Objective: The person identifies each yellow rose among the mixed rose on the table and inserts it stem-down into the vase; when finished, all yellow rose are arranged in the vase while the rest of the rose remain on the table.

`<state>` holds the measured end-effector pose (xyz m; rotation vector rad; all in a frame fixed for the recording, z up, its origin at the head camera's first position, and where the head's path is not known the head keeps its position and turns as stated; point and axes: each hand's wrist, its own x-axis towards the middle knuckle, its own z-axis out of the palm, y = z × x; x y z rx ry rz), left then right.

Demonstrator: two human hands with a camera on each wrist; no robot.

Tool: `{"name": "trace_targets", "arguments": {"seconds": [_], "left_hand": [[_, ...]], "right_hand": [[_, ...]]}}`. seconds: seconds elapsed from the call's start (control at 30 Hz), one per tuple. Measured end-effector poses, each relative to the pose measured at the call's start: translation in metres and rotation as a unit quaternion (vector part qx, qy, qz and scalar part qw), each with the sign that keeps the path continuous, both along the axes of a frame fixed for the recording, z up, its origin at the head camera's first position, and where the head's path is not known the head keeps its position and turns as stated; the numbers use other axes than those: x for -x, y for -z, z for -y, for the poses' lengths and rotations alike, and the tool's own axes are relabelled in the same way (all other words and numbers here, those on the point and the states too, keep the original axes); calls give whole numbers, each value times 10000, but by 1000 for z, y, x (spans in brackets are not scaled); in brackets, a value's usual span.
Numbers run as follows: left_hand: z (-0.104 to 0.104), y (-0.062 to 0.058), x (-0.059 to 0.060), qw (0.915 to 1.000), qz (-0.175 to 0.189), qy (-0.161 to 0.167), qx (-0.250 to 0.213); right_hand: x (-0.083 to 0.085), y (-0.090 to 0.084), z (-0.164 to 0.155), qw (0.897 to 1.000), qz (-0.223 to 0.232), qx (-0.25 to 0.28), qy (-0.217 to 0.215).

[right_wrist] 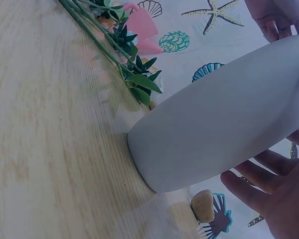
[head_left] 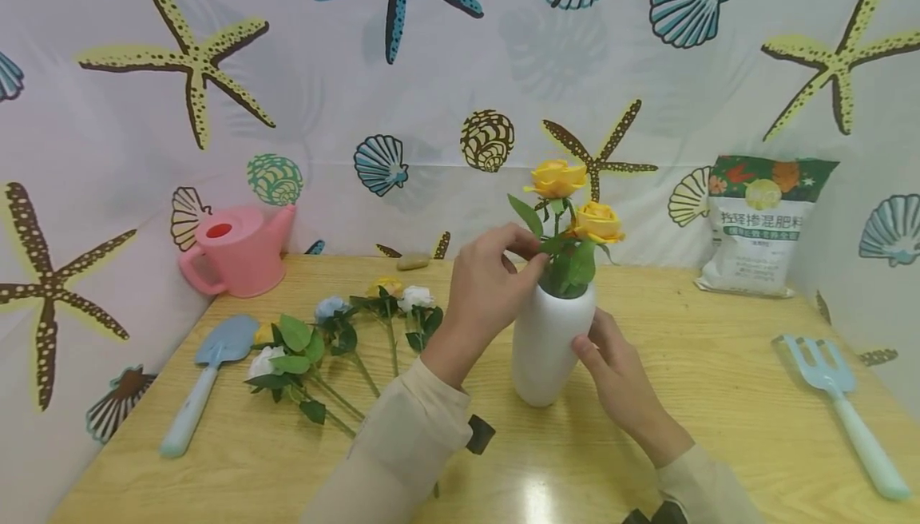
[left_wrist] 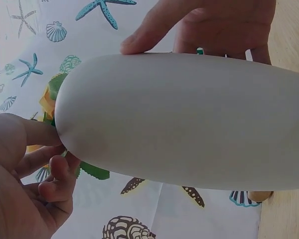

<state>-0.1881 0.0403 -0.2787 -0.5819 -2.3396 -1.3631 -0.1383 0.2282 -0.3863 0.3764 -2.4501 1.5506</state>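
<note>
A white vase (head_left: 549, 344) stands on the table, leaning slightly, with two yellow roses (head_left: 598, 223) and their green leaves rising from its mouth. At the rim, my left hand (head_left: 490, 288) pinches the rose stems or leaves between thumb and fingers; the fingertips are partly hidden. My right hand (head_left: 624, 376) grips the vase's right side, thumb in front and fingers behind. In the left wrist view, the left hand's fingers (left_wrist: 65, 172) curl beside the vase mouth. The right wrist view shows the right hand (right_wrist: 276, 184) around the vase body.
Several loose artificial flowers (head_left: 316, 364) lie left of the vase, beside a blue trowel (head_left: 208, 384). Behind them stand a pink watering can (head_left: 247, 256) and a stone (head_left: 413, 262). To the right are a fertilizer bag (head_left: 762, 228) and a hand fork (head_left: 841, 404).
</note>
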Motion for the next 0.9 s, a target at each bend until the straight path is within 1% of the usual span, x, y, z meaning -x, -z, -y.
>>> {"name": "trace_targets", "arguments": {"seconds": [0.1,0.2,0.27,0.37,0.47,0.6,0.73,0.8,0.9], "left_hand": [[1,1,0,9999,33,64,118],[3,3,1,9998,81,133,110],[4,4,1,9998,86,171,-10],[8,8,3,9992,56,222,-319],[15,12,4,9981,-5,161,-587],[31,20,4,9965,-5,-145,-824],[55,34,7,9928,104,-534,-1066],[67,43,9,9902,214,-744,-1162],[86,56,11,9851,481,-1190,-1141]], "right_hand": [[0,1,0,10000,-14,1,-22],[1,2,0,10000,1,-14,-28],[1,2,0,10000,6,-19,-15],[1,2,0,10000,-21,-35,7],[1,2,-1,10000,-63,-64,27],[1,3,-2,9999,-52,-90,25],[1,2,-1,10000,8,-74,-10],[1,1,0,10000,33,-67,-8],[0,0,1,9999,77,-75,21]]}}
